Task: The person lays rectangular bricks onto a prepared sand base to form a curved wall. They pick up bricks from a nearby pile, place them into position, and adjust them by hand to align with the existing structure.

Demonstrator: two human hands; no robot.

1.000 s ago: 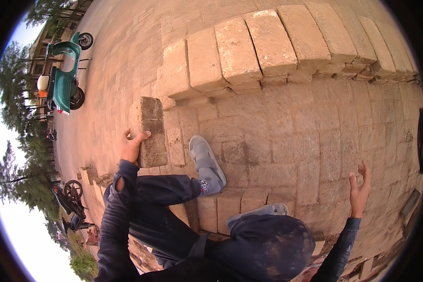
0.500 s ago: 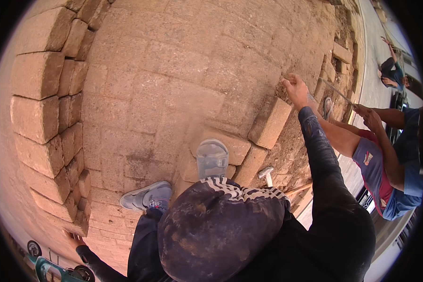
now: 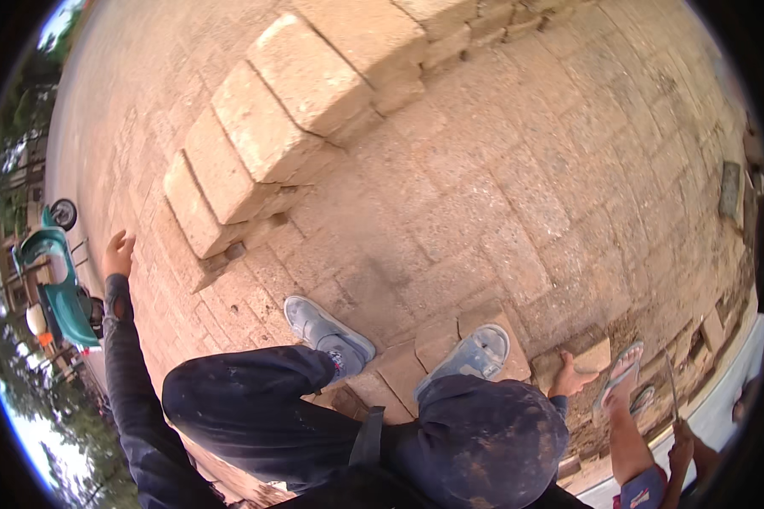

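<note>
My left hand [image 3: 120, 253] is held out at the left over the paved ground, with its fingers apart and nothing in them. It is nearest to a stacked row of tan paving blocks [image 3: 267, 102]. My right hand [image 3: 572, 377] is low at the right, beyond my knee. Its fingers are spread beside the near edge of a loose paving block [image 3: 592, 355]. Whether the fingertips touch that block cannot be told. My sandalled feet [image 3: 475, 352] stand among the pavers, the right one on blocks near that hand.
A co-worker's leg and sandalled foot [image 3: 624, 382] are close to my right hand. The co-worker's hands hold a thin rod [image 3: 672, 386]. A dug soil strip with loose blocks [image 3: 700, 339] runs along a pale kerb [image 3: 734, 373]. A green motor scooter [image 3: 59, 284] stands at the far left.
My view has swung left, bringing the scooter and trees in. My left hand has come away from the block stack's end. My right hand is now lower, beside the loose block.
</note>
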